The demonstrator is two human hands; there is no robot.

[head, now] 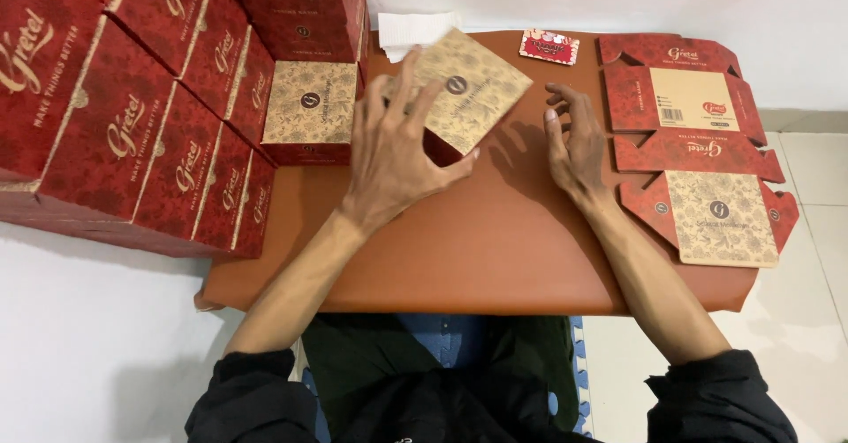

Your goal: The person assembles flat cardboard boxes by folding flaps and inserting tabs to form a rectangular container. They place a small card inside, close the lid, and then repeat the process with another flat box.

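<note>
While the head camera looks down on a brown table (495, 257), the left hand (393, 156) grips a folded box (464, 94) with a tan patterned lid near the table's far edge. The right hand (574, 143) hovers just beside it, fingers loosely curled, holding nothing. Flat unfolded boxes (698, 143) lie along the right edge; stacked red boxes (150, 98) crowd the left edge.
</note>
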